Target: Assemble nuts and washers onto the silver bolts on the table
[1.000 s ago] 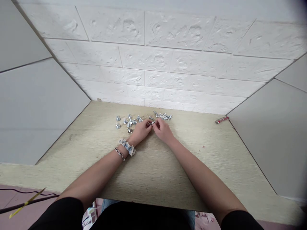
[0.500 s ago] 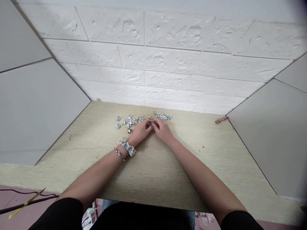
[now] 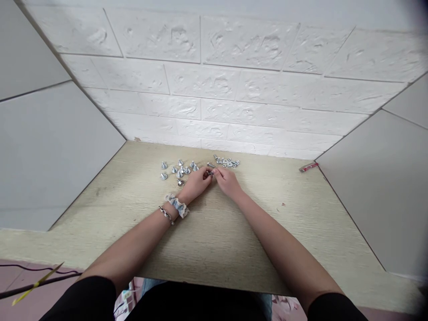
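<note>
Both hands meet over the middle of the wooden tabletop (image 3: 214,232). My left hand (image 3: 196,182) pinches a small metal bolt (image 3: 210,173) between thumb and fingers. My right hand (image 3: 228,182) is closed at the bolt's other end, its fingertips touching it; a nut or washer there is too small to make out. Just beyond the fingertips lies another loose bolt (image 3: 210,165). Left of my left hand stand several bolts with washers (image 3: 179,174), mostly head down. Behind my right hand is a small pile of loose bolts, nuts and washers (image 3: 229,164).
A white brick-patterned wall (image 3: 217,107) closes off the back, with grey panels on the left (image 3: 60,156) and right (image 3: 381,187). A red and silver utility knife (image 3: 308,167) lies at the far right. A yellow tie (image 3: 36,284) wraps a dark rod at lower left.
The right fingers have shifted slightly around the bolt's end. My left hand keeps its pinch, and the loose hardware has not moved.
</note>
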A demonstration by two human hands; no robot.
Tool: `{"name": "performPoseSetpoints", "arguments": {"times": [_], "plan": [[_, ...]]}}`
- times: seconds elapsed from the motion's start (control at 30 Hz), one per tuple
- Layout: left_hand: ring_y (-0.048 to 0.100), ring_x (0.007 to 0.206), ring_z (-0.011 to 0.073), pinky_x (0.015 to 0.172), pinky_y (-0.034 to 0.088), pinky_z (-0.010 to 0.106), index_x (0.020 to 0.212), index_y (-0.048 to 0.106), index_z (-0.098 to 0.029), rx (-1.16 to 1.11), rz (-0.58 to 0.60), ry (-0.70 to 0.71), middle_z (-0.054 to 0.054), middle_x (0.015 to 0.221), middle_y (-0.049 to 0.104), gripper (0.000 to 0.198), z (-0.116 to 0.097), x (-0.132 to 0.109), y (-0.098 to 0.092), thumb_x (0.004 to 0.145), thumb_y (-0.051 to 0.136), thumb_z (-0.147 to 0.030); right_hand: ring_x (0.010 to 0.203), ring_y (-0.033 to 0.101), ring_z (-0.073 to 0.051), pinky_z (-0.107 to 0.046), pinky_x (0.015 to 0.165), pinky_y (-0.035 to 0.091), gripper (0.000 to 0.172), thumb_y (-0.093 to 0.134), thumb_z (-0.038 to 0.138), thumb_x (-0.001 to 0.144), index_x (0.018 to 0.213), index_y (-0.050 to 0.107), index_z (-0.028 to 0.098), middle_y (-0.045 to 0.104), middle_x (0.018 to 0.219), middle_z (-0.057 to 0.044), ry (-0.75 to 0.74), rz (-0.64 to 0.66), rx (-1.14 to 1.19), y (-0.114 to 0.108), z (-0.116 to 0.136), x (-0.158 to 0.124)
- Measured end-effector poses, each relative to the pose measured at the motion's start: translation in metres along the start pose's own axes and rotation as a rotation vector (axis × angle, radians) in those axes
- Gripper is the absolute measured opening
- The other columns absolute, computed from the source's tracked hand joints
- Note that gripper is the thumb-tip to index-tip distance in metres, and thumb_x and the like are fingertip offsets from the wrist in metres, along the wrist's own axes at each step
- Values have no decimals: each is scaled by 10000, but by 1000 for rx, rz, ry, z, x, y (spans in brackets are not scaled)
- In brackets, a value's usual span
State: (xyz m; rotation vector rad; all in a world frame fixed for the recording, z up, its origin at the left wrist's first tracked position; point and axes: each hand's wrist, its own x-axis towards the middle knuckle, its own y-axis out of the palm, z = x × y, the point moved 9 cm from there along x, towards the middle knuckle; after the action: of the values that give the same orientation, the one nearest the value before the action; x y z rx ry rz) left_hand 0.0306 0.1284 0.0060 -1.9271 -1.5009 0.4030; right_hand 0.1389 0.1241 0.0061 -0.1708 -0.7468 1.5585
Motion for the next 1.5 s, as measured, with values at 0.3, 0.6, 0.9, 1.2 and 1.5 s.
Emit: {"name": "performPoseSetpoints", "arguments": {"times": [0.3,0.6,0.9,1.2,1.5], "plan": [[576,700,158,691,444,282,1048,619,-168,-11,-8,-27,13,769,644,272,1,-1,-1,813,495,-223,650,509,-143,-281,641,400,167,445,237,785,941,503,217,567,773,9,76,-33,114,-3,-4,-2],[582,710,162,702,451,286,1052,626,-167,-15,-14,-29,19,775,649,271,2,0,-1,821,503,-234,751,554,-177,-319,710,422,194,457,207,787,941,576,206,621,880,-42,30,18,-32,1,0,-1],[584,715,166,683,441,287,1050,629,-163,6,2,-37,25,782,658,276,0,-1,-1,826,493,-251,762,552,-194,-326,716,405,166,418,257,842,943,541,212,627,870,-46,34,61,-53,4,0,-1],[562,671,152,671,438,278,1018,642,-172,30,32,5,18,766,657,272,-7,-2,1,812,479,-241,741,528,-188,-296,674,362,184,372,312,909,823,499,210,600,791,-33,43,104,-195,6,-1,1],[545,648,146,668,451,274,984,637,-167,-12,-23,-19,3,720,630,250,-2,-1,-4,810,482,-258,643,497,-173,-287,623,355,248,360,388,915,773,465,213,526,667,-5,36,30,-159,-1,2,-3]]}}
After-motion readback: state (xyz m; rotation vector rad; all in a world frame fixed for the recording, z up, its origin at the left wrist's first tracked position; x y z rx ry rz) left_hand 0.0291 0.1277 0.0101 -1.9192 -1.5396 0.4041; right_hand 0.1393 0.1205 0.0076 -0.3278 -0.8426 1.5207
